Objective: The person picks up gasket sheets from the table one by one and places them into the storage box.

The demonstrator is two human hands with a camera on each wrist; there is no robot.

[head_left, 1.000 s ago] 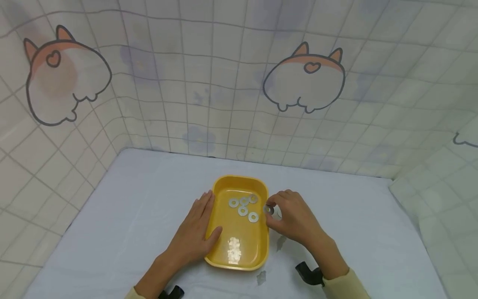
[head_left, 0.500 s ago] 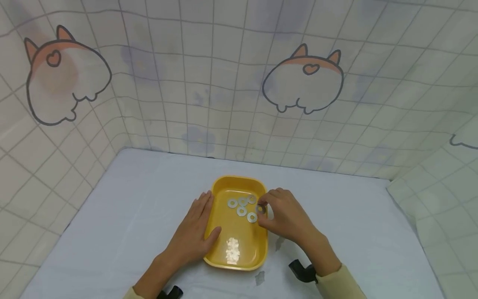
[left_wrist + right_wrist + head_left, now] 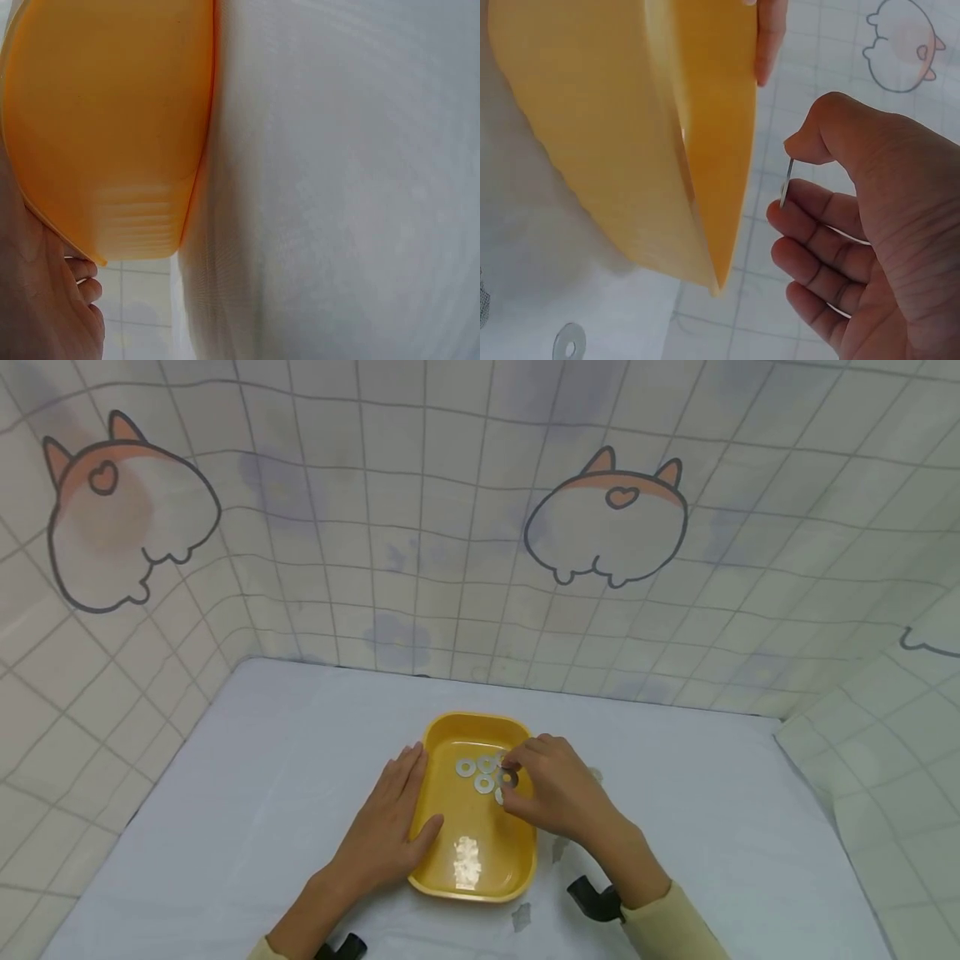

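Note:
Between thumb and fingertips my right hand (image 3: 558,789) pinches a flat metal washer (image 3: 508,777), held over the right part of a yellow tray (image 3: 472,893). In the right wrist view the washer (image 3: 787,184) shows edge-on, above the tray's rim. Several more washers (image 3: 466,767) lie on the tray floor towards its far end, some partly hidden by my right fingers. My left hand (image 3: 386,827) rests along the tray's left rim, fingers straight and thumb reaching over the inside edge. The left wrist view shows that palm (image 3: 37,292) against the tray's outer wall (image 3: 112,112).
Another washer (image 3: 570,343) lies on the white cloth right of the tray, mostly hidden behind my right hand in the head view. Grey patches (image 3: 521,917) mark the cloth near the tray. Tile-patterned curtains (image 3: 450,527) hang around the table.
My right hand has carried the washer leftward, from the tray's right rim to above the washers inside. The left hand has stayed on the rim.

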